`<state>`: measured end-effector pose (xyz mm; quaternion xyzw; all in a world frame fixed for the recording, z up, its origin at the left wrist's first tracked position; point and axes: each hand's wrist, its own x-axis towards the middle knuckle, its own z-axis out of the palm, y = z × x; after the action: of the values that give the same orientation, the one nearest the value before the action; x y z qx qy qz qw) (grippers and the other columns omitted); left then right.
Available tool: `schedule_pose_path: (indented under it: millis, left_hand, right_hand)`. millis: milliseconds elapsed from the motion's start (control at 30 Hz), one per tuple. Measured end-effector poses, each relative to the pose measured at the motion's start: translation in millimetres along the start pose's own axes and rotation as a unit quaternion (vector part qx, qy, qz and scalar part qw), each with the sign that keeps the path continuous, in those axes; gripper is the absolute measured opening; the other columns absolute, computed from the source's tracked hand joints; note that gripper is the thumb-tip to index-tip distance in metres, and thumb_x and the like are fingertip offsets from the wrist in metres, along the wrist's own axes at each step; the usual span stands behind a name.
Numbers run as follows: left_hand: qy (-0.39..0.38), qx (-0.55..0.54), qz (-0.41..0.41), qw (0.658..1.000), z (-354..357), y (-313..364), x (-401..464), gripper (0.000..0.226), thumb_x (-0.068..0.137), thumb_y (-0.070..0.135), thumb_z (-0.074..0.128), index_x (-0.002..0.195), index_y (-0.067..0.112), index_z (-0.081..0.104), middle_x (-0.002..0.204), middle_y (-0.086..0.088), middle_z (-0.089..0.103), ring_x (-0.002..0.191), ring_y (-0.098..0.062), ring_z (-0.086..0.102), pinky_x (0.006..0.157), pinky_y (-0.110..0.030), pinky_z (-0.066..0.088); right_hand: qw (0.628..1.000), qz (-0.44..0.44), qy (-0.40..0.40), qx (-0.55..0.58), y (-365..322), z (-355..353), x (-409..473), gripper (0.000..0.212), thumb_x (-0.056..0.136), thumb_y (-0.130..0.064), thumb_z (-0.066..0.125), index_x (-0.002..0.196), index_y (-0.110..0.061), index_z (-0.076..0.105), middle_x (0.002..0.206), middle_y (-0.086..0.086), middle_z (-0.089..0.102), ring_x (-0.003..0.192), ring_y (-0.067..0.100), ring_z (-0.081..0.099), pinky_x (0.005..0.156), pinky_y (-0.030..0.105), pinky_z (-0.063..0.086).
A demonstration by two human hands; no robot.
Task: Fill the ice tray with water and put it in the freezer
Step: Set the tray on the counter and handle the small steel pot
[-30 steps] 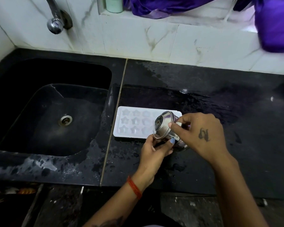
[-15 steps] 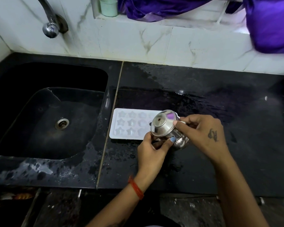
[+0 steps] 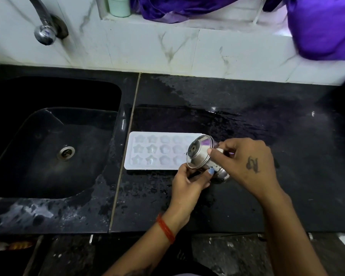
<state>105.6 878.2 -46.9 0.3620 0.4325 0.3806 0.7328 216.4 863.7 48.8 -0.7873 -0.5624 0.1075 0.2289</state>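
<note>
A white ice tray (image 3: 155,151) with star and flower moulds lies flat on the wet black counter (image 3: 247,196), just right of the sink. A small steel pot (image 3: 199,154) is tipped over the tray's right end, its mouth facing left, and hides the rightmost moulds. My right hand (image 3: 245,164) grips the pot from the right. My left hand (image 3: 189,181) holds it from below, the thumb against its side. I cannot tell whether water is running out of it.
A black sink (image 3: 54,140) with a metal drain (image 3: 65,152) lies to the left under a steel tap (image 3: 44,32). A marble-tiled wall stands behind, with a green cup (image 3: 119,5) and purple cloth (image 3: 323,26) on the ledge.
The pot stays tipped over the tray's right end in both hands and has turned slightly. The camera view shifted a little.
</note>
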Motion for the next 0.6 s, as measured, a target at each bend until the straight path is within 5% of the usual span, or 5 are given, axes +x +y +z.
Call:
schedule_pose_path:
  millis: [400,600]
  left_hand:
    - [-0.016,-0.047,-0.022,0.999,5.6,-2.4,1.4,0.027,0.086,0.004,0.064,0.112,0.006,0.057,0.104,-0.003,0.069,0.099,-0.016,0.067,0.089,-0.034,0.055]
    - [0.006,-0.008,0.014,1.000,7.5,-6.2,4.2,0.031,0.082,0.008,0.070,0.111,0.005,0.058,0.101,-0.002,0.071,0.093,-0.011,0.069,0.089,-0.037,0.055]
  right_hand:
    - [0.998,-0.029,0.009,-0.050,-0.2,1.0,3.0,0.034,0.082,-0.049,0.059,0.067,-0.020,0.068,0.057,-0.002,0.063,0.059,0.016,0.060,0.057,0.029,0.046]
    - [1.000,0.013,0.001,0.024,6.5,-1.9,3.7,0.022,0.080,-0.044,0.065,0.073,-0.024,0.072,0.066,-0.004,0.071,0.065,0.014,0.066,0.064,0.032,0.052]
